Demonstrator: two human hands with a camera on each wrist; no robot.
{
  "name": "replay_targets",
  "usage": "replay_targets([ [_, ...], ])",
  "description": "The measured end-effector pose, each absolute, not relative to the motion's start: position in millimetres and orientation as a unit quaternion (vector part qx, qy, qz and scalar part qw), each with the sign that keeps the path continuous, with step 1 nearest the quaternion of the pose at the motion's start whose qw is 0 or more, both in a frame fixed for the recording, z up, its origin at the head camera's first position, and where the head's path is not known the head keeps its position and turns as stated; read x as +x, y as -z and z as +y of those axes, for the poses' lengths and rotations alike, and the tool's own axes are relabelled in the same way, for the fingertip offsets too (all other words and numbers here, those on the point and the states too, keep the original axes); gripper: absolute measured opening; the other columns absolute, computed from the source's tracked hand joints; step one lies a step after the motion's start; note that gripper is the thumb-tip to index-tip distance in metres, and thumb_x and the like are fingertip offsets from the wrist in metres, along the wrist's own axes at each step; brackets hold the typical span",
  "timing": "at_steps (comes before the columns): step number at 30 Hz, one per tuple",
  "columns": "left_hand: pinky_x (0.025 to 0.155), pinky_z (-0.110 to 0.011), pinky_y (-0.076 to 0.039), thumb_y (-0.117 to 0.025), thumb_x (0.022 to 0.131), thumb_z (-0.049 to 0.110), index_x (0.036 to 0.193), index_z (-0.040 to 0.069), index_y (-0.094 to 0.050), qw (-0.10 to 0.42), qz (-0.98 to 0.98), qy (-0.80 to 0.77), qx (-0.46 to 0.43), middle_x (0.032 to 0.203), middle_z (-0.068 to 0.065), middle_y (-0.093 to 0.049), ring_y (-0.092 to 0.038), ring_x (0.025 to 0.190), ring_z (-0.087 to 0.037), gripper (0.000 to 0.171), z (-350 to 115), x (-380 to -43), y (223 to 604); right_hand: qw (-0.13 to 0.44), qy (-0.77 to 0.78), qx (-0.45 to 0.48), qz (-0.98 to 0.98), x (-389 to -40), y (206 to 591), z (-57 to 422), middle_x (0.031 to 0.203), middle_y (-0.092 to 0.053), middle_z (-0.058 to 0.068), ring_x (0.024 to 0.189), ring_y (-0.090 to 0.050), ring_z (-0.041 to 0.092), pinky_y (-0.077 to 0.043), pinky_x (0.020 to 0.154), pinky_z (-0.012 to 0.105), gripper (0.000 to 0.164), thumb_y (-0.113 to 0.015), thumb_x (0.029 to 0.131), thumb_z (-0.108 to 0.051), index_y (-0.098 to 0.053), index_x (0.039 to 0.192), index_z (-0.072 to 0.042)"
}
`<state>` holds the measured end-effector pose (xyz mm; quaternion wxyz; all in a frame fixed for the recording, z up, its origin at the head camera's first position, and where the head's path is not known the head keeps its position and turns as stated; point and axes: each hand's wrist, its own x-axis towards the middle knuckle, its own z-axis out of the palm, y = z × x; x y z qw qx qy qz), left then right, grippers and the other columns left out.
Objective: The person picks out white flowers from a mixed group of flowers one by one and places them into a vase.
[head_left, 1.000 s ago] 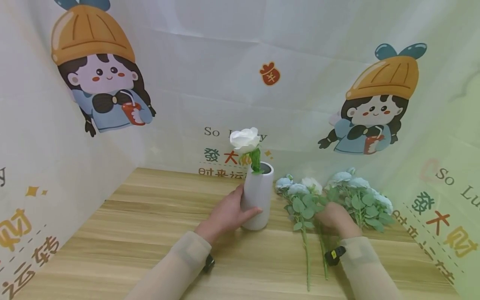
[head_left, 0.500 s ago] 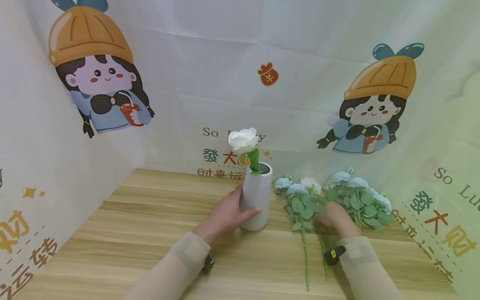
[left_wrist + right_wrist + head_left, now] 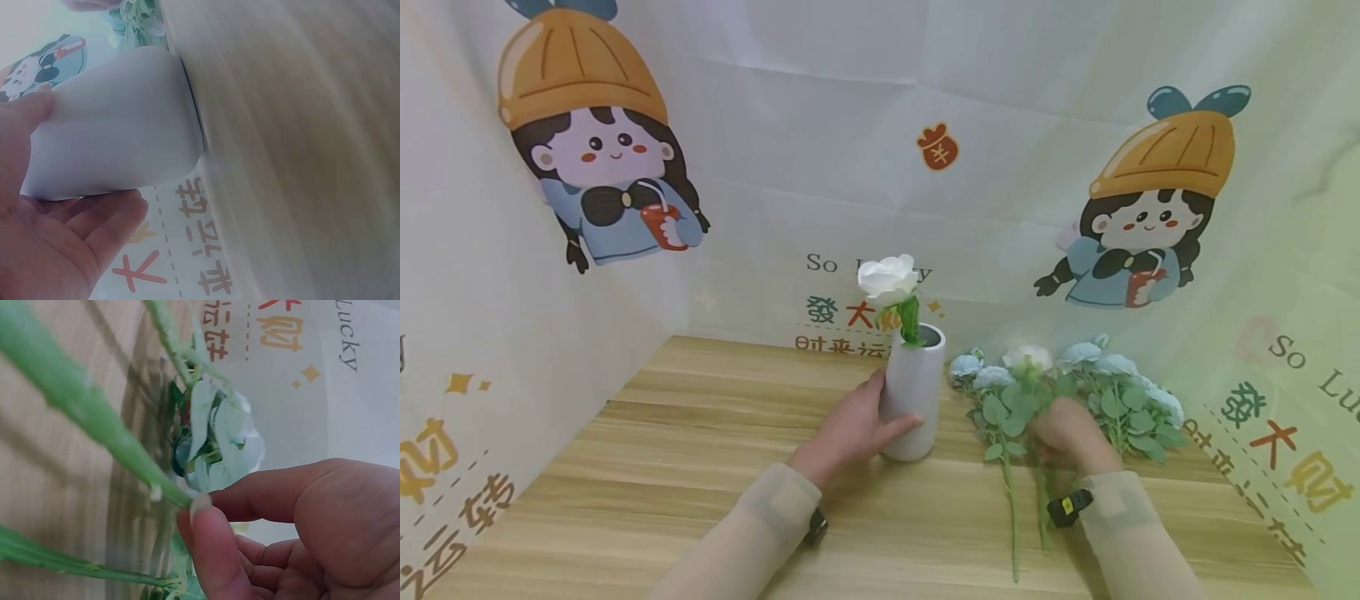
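A white vase [image 3: 916,400] stands on the wooden table, with a single white rose [image 3: 887,279] leaning left out of its mouth. My left hand [image 3: 838,432] grips the vase low on its left side, thumb across the front and fingers behind, as the left wrist view also shows. To the right, my right hand [image 3: 1067,432] pinches a green flower stem [image 3: 106,428] between thumb and index finger. A white flower [image 3: 1028,359] shows just above that hand, its stem running down below it. Pale blue flowers [image 3: 992,377] on a long stem lie alongside, left of the hand.
More pale blue flowers [image 3: 1116,365] with leafy stems lie right of my right hand, near the back edge. The wooden table [image 3: 647,500] extends left and forward. A printed cloth backdrop [image 3: 820,167] encloses the back and both sides.
The white flower above my right hand has shifted slightly up and right, and the lower end of its stem has moved slightly up and left. The left hand and vase stay put.
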<state>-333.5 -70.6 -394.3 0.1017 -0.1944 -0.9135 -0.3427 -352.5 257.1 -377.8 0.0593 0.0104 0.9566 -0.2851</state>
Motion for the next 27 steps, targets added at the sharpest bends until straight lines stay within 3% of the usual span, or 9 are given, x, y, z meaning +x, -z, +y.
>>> replay_targets([
  [6,0.096,-0.045,-0.049,-0.070,0.087,0.058,0.148,0.004,-0.032,0.101,-0.912,0.346,-0.195,0.132,-0.013,-0.053,-0.054,0.113,-0.023,0.090,-71,-334,394,0.051,0.258,-0.002,0.965,-350,370,255,0.052,-0.061,0.006,0.046,-0.059,0.020,-0.050,0.052,0.029,0.028,-0.055,0.090,-0.006,-0.065,0.064,-0.002],
  [13,0.096,-0.045,-0.048,-0.070,0.086,0.058,0.148,0.004,-0.032,0.100,-0.914,0.342,-0.192,0.133,-0.012,-0.053,-0.054,0.114,-0.023,0.091,-70,-334,394,0.050,0.213,-0.020,0.976,-347,360,253,0.054,-0.064,0.005,0.056,-0.063,0.024,-0.053,0.074,0.048,0.041,-0.052,0.096,-0.010,-0.066,0.058,-0.005],
  [17,0.097,-0.046,-0.048,-0.070,0.087,0.058,0.149,0.005,-0.030,0.094,-0.915,0.344,-0.190,0.134,-0.012,-0.052,-0.052,0.115,-0.023,0.091,-70,-333,393,0.026,0.203,-0.039,0.978,-347,355,251,0.052,-0.064,0.004,0.057,-0.063,0.023,-0.051,0.079,0.051,0.046,-0.050,0.097,-0.012,-0.065,0.054,-0.007],
  [22,0.098,-0.046,-0.047,-0.070,0.087,0.058,0.150,0.005,-0.030,0.092,-0.914,0.348,-0.190,0.135,-0.012,-0.051,-0.052,0.116,-0.023,0.091,-70,-333,393,0.000,0.209,-0.047,0.977,-344,349,246,0.051,-0.062,0.004,0.056,-0.061,0.023,-0.051,0.077,0.049,0.046,-0.050,0.097,-0.016,-0.063,0.054,-0.007],
  [27,0.098,-0.045,-0.047,-0.070,0.087,0.058,0.150,0.005,-0.030,0.094,-0.914,0.345,-0.192,0.135,-0.012,-0.051,-0.052,0.116,-0.023,0.092,-70,-334,393,-0.021,0.212,-0.051,0.976,-339,341,243,0.052,-0.060,0.005,0.050,-0.052,0.020,-0.047,0.056,0.038,0.041,-0.052,0.098,-0.018,-0.057,0.058,-0.009],
])
